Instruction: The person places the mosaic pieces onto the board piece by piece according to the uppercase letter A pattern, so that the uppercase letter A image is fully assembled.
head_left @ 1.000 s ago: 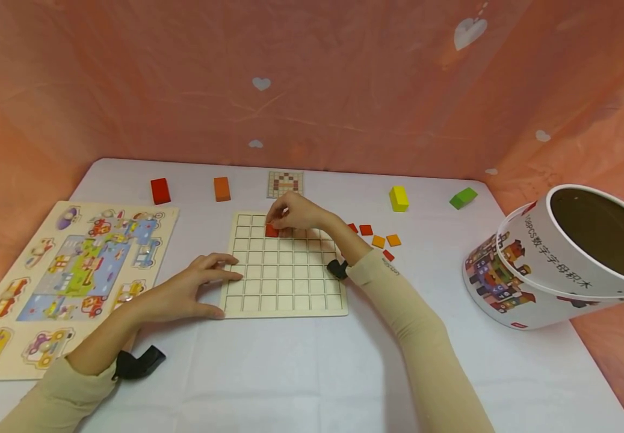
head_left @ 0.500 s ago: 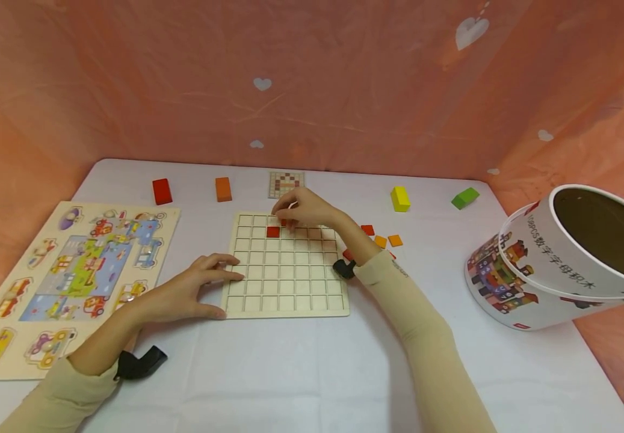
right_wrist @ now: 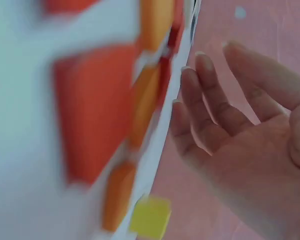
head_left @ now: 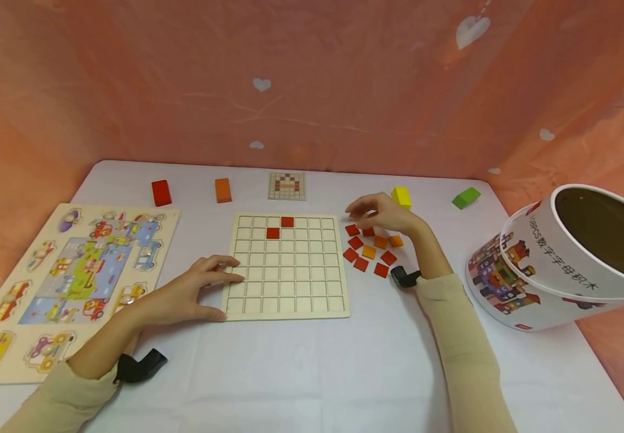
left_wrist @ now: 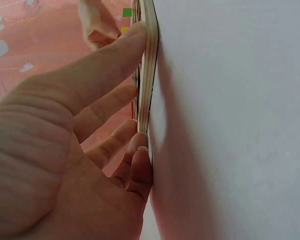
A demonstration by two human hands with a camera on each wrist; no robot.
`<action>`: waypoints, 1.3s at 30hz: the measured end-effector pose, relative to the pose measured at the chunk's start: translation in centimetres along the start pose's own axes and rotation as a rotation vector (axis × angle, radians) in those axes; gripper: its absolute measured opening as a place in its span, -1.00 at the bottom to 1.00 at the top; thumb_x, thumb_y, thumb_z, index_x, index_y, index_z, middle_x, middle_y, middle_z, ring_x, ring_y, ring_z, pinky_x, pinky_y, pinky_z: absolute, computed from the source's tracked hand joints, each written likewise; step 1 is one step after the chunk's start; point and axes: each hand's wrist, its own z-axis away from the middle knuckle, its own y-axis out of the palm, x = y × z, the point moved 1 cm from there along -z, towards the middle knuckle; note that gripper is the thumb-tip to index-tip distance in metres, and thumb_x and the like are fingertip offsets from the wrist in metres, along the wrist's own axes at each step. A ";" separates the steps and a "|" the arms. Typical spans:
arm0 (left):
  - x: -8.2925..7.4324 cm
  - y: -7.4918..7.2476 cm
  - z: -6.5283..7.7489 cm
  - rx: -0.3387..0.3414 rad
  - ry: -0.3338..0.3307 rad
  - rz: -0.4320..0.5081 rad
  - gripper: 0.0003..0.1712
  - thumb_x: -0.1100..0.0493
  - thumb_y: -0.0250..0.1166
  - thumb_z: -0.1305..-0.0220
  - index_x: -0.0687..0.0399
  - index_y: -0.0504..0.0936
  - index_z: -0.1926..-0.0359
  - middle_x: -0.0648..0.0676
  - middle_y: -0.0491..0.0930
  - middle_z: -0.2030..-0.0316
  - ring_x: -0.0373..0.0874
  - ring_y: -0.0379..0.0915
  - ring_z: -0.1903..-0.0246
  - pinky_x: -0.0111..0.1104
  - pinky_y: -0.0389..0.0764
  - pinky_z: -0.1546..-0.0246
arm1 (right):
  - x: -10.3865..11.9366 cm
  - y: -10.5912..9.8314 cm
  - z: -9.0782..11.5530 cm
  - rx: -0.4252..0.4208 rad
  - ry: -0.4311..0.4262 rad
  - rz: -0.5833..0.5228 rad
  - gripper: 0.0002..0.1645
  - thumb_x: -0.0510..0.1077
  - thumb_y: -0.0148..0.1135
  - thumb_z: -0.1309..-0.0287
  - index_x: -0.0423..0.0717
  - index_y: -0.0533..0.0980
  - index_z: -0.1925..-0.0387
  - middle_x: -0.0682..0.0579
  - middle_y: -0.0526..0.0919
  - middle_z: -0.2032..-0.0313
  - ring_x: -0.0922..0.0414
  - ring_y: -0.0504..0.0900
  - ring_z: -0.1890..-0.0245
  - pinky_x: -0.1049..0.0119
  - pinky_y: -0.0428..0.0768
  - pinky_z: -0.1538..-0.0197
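Observation:
My left hand [head_left: 188, 293] rests at the left side of a pale wooden grid board [head_left: 287, 288]. In the left wrist view its thumb touches the board's edge [left_wrist: 149, 60], with the other fingers spread along it. Two red square tiles sit in the grid, one in the top row [head_left: 287, 222] and another red tile [head_left: 272, 233] a row lower, to its left. My right hand [head_left: 384, 213] hovers over the far side of a scatter of red tiles [head_left: 355, 243] and orange tiles [head_left: 369, 252] right of the board. Its fingers are loosely bent and hold nothing.
Behind the board lies a small pattern card [head_left: 287, 186]. Red [head_left: 161, 193], orange [head_left: 222, 190], yellow [head_left: 401, 197] and green [head_left: 466, 198] blocks stand along the back. A vehicle puzzle board [head_left: 81, 270] is at left, a white bucket [head_left: 539, 270] at right.
My right hand has placed a red tile in the top row, let go of it and moved right to the loose tiles. My left hand has stayed at the board's edge.

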 end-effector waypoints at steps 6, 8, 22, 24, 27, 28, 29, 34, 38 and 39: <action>0.2 0.2 -0.2 0.003 -0.019 0.003 -0.27 0.04 0.58 0.00 0.08 0.58 -0.24 0.14 0.23 -0.37 0.20 0.00 -0.38 0.23 0.18 -0.27 | -2.1 -0.7 1.6 0.007 0.022 0.002 -0.58 -0.43 0.26 -0.15 -0.36 0.55 -0.08 -0.28 0.61 -0.03 -0.16 0.56 -0.04 0.19 0.54 -0.08; 0.3 0.2 -0.2 0.004 -0.022 0.004 -0.26 0.04 0.58 0.00 0.08 0.58 -0.24 0.12 0.23 -0.37 0.20 -0.01 -0.38 0.23 0.18 -0.27 | -2.5 -0.6 1.6 0.002 0.004 0.009 -0.59 -0.43 0.29 -0.13 -0.37 0.56 -0.06 -0.29 0.62 -0.01 -0.16 0.55 0.00 0.24 0.54 -0.04; 0.3 0.2 -0.2 0.000 -0.010 0.008 -0.27 0.05 0.57 -0.02 0.09 0.58 -0.24 0.12 0.23 -0.37 0.20 -0.02 -0.39 0.24 0.15 -0.27 | -2.5 0.2 1.3 -0.015 -0.039 0.062 -0.62 -0.52 0.33 -0.06 -0.39 0.54 0.04 -0.27 0.57 0.15 -0.14 0.46 0.16 0.24 0.48 0.11; 0.2 0.2 -0.2 0.000 -0.011 0.009 -0.27 0.06 0.57 -0.01 0.10 0.58 -0.24 0.13 0.23 -0.37 0.21 -0.02 -0.39 0.24 0.15 -0.27 | -2.3 0.2 1.3 -0.017 -0.026 0.074 -0.62 -0.52 0.33 -0.06 -0.37 0.54 0.04 -0.25 0.56 0.15 -0.11 0.45 0.16 0.25 0.48 0.10; 0.2 0.3 -0.1 -0.001 -0.014 0.015 -0.27 0.07 0.57 -0.01 0.10 0.58 -0.24 0.12 0.22 -0.37 0.20 -0.03 -0.39 0.24 0.15 -0.28 | -2.2 0.3 1.4 -0.014 -0.013 0.082 -0.68 -0.51 0.32 -0.08 -0.37 0.57 0.08 -0.23 0.58 0.18 -0.08 0.46 0.19 0.29 0.48 0.13; 0.2 0.3 -0.1 -0.002 -0.015 0.017 -0.27 0.07 0.57 0.00 0.10 0.58 -0.24 0.12 0.22 -0.37 0.19 -0.03 -0.39 0.23 0.15 -0.28 | -2.1 0.3 1.3 -0.020 -0.012 0.082 -0.72 -0.50 0.32 -0.09 -0.37 0.58 0.11 -0.23 0.60 0.20 -0.07 0.47 0.21 0.30 0.49 0.14; 0.2 0.3 -0.1 -0.003 -0.010 0.015 -0.27 0.07 0.57 -0.01 0.10 0.58 -0.24 0.13 0.23 -0.37 0.20 -0.02 -0.39 0.24 0.16 -0.27 | -2.0 0.2 1.3 -0.030 -0.016 0.078 -0.75 -0.48 0.33 -0.10 -0.38 0.59 0.14 -0.24 0.61 0.21 -0.07 0.47 0.22 0.31 0.49 0.15; 0.2 0.1 0.0 -0.013 0.012 0.000 -0.29 0.05 0.56 -0.03 0.09 0.59 -0.23 0.14 0.24 -0.35 0.20 0.01 -0.36 0.23 0.17 -0.25 | -0.5 0.8 0.3 -0.087 -0.074 0.038 -0.84 -0.42 0.35 -0.13 -0.38 0.65 0.21 -0.23 0.68 0.23 -0.06 0.54 0.23 0.30 0.50 0.12; 0.2 0.2 -0.1 -0.011 0.008 -0.003 -0.29 0.06 0.57 -0.02 0.08 0.59 -0.23 0.12 0.25 -0.35 0.18 0.02 -0.36 0.22 0.19 -0.25 | 1.7 2.3 -1.6 -0.036 -0.115 0.020 -0.78 -0.40 0.34 -0.15 -0.39 0.64 0.14 -0.18 0.70 0.21 -0.03 0.58 0.22 0.28 0.54 0.08; 0.2 0.2 -0.1 -0.009 0.003 0.001 -0.28 0.07 0.57 -0.01 0.08 0.59 -0.23 0.12 0.24 -0.35 0.18 0.01 -0.36 0.21 0.19 -0.25 | 2.2 2.7 -2.1 -0.017 -0.118 0.017 -0.77 -0.40 0.35 -0.14 -0.39 0.63 0.13 -0.17 0.69 0.21 -0.01 0.57 0.22 0.28 0.54 0.08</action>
